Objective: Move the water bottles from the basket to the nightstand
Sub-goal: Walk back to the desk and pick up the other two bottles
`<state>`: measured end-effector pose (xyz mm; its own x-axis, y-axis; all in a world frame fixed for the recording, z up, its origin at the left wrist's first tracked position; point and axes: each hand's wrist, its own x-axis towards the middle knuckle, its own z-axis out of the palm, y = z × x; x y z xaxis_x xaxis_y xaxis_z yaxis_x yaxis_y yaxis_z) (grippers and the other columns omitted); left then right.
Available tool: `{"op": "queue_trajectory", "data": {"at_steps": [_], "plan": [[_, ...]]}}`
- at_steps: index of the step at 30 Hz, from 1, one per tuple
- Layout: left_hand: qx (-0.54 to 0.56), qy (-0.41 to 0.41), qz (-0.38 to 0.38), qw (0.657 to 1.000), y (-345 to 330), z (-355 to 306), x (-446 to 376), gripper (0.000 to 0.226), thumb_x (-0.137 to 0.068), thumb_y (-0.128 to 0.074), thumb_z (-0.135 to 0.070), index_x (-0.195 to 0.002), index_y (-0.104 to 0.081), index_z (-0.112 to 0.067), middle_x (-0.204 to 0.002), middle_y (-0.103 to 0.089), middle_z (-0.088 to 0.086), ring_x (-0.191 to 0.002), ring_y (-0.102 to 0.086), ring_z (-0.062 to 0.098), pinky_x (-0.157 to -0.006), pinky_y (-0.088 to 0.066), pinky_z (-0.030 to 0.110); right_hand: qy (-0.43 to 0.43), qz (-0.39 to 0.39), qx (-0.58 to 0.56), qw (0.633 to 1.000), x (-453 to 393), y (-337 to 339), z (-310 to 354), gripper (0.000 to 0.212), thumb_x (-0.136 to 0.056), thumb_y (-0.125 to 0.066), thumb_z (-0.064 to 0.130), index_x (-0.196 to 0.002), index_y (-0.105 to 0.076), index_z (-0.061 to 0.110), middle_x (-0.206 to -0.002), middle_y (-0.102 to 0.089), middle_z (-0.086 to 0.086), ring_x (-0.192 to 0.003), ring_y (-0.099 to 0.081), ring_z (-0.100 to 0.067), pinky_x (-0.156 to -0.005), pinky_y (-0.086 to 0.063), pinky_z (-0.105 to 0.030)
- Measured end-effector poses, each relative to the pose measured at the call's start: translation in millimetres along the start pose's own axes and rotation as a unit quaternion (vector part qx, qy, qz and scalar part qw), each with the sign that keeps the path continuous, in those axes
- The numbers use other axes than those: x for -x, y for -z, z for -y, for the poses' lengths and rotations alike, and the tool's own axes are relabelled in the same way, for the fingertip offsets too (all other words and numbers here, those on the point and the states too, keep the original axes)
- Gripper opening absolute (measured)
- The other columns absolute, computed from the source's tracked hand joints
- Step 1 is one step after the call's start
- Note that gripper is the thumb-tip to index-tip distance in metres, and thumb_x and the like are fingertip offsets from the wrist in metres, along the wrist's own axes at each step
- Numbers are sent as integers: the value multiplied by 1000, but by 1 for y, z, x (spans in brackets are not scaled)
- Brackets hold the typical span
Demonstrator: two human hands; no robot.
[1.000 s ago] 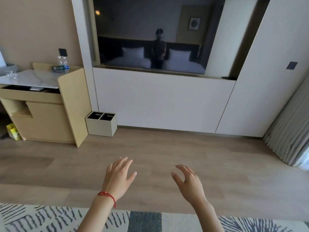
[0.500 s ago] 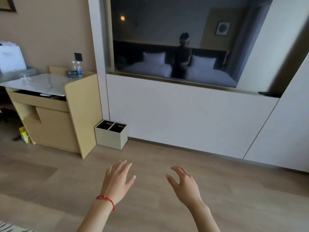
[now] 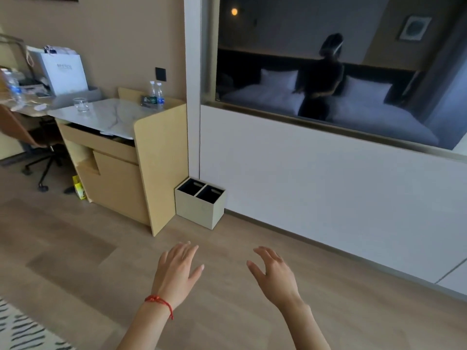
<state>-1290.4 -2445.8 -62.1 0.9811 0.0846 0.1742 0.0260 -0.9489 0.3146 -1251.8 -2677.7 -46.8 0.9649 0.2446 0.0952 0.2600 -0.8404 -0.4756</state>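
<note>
Two clear water bottles with blue labels stand upright at the back right corner of a marble-topped wooden cabinet, next to a small dark basket-like holder. Another bottle shows blurred at the far left on the desk. My left hand, with a red string on the wrist, and my right hand hover low over the wooden floor, both empty with fingers spread, far from the bottles. No nightstand is in view.
A beige two-compartment bin sits on the floor beside the cabinet. A glass and a white paper bag are on the counter. An office chair stands left. A dark window reflects a person and a bed.
The view has swung left and closer to the cabinet; the rug has slid almost out of sight. Both hands stay open and empty in front of me.
</note>
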Motion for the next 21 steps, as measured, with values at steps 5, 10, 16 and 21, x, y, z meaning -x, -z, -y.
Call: {"op": "queue_trajectory", "data": {"at_steps": [5, 10, 16, 21], "plan": [[-13, 25, -17, 999, 9, 62, -51, 49, -92, -45, -41, -134, -41, -17, -142, -43, 5, -133, -35, 19, -106, -27, 39, 43, 33, 30, 998, -78, -30, 45, 47, -93, -41, 49, -134, -43, 24, -143, -42, 8, -129, -40, -12, -99, -40, -29], [-24, 78, -33, 996, 18, 123, -66, 50, -91, -44, -42, -134, -40, -16, -141, -44, 6, -134, -34, 19, -107, -26, 41, 97, 64, 36, 993, -131, -69, 94, 46, -93, -42, 47, -132, -45, 23, -141, -45, 5, -128, -42, -15, -98, -41, -32], [-23, 194, -40, 980, 26, 195, -49, 53, -92, -42, -42, -138, -35, -16, -147, -35, 7, -138, -25, 20, -110, -18, 39, 180, 145, 29, 973, -172, -126, 157, 46, -93, -42, 46, -133, -43, 23, -143, -42, 5, -130, -40, -16, -100, -39, -34], [-8, 285, -51, 957, 34, 240, -26, 53, -93, -42, -41, -138, -34, -15, -148, -34, 9, -138, -24, 22, -111, -17, 42, 242, 201, 10, 949, -199, -172, 206, 45, -93, -45, 41, -132, -45, 20, -142, -44, 1, -131, -38, -19, -105, -34, -35]]}}
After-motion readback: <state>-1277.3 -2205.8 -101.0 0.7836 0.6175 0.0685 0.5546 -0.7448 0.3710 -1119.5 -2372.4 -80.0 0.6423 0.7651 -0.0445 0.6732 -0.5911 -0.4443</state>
